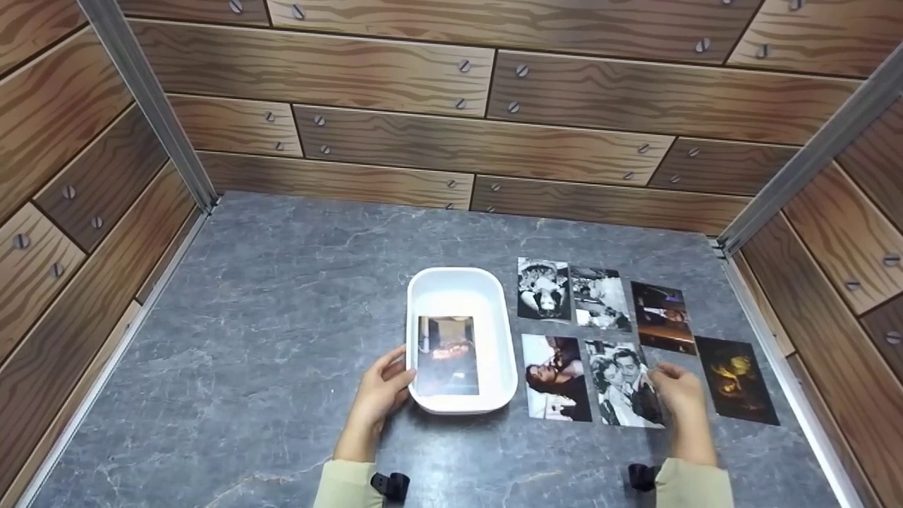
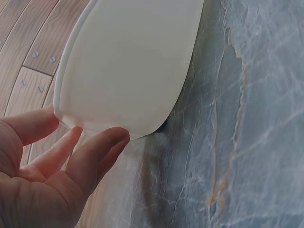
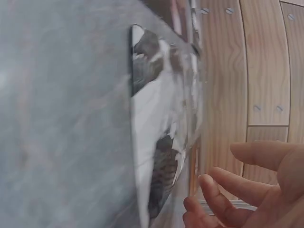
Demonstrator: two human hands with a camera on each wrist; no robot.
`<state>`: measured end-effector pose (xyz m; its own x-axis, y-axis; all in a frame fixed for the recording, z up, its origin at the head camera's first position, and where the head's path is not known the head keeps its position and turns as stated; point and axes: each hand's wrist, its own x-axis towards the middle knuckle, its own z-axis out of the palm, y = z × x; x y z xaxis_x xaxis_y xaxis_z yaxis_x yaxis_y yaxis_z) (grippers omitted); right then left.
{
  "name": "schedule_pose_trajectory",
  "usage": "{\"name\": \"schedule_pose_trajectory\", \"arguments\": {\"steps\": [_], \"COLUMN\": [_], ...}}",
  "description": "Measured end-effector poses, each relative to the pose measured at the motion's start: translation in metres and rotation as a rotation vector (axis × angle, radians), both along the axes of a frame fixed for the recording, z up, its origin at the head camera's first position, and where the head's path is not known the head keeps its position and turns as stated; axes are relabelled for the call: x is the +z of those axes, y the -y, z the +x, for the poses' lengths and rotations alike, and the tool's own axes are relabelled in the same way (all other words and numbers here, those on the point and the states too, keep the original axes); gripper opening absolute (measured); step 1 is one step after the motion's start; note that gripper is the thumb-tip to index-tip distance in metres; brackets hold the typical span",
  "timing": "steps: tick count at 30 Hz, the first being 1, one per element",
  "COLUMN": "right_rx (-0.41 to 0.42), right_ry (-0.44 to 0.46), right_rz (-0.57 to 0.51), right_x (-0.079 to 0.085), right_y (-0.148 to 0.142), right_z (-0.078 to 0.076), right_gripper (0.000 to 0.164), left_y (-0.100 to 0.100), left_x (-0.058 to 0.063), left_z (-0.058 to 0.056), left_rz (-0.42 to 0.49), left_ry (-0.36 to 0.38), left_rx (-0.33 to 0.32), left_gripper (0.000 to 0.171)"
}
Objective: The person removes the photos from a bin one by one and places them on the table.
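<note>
A white plastic tray (image 1: 497, 339) with rounded corners stands on the table, with a colour photo (image 1: 448, 360) lying inside it. My left hand (image 1: 384, 384) grips the tray's near left side, thumb over the rim and fingers against the outer wall. In the left wrist view the same hand (image 2: 61, 166) is at the tray's end wall (image 2: 128, 61). My right hand (image 1: 679, 391) hovers at the right edge of a black-and-white photo of a couple (image 1: 624, 381). Thumb and fingers of this hand (image 3: 251, 185) are spread apart in the right wrist view, nothing between them.
Right of the tray lie two more black-and-white photos (image 1: 543, 289) (image 1: 601, 298), a portrait photo of a reclining person (image 1: 556, 377), a dark photo with a figure (image 1: 663, 316) and a black photo with yellow flowers (image 1: 737, 381). Wood-patterned walls (image 1: 395, 77) enclose the grey marbled table (image 1: 282, 296).
</note>
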<state>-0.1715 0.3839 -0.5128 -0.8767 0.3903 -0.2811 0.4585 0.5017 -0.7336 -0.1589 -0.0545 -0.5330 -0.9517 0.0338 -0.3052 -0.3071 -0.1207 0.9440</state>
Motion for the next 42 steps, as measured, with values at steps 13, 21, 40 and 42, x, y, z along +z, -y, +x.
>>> {"name": "schedule_pose_trajectory", "arguments": {"steps": [13, 21, 40, 42], "right_rx": [-0.018, 0.081, 0.274, 0.287], "right_ry": [-0.221, -0.265, -0.051, -0.044], "right_rz": [-0.504, -0.642, -0.61, -0.572], "right_x": [0.037, 0.035, -0.002, -0.004], "right_y": [0.074, 0.147, 0.24, 0.242], "right_z": [-0.034, -0.046, -0.042, -0.042], "right_gripper": [0.062, 0.058, 0.067, 0.068], "left_y": [-0.001, 0.001, 0.001, 0.001], "left_x": [0.0, -0.002, -0.001, -0.002], "left_z": [-0.001, 0.0, 0.001, 0.0], "left_rz": [-0.005, 0.018, 0.034, 0.034], "left_ry": [0.004, -0.008, -0.017, -0.016], "left_rx": [0.009, 0.002, -0.008, -0.008], "left_gripper": [0.055, 0.056, 0.057, 0.057]}}
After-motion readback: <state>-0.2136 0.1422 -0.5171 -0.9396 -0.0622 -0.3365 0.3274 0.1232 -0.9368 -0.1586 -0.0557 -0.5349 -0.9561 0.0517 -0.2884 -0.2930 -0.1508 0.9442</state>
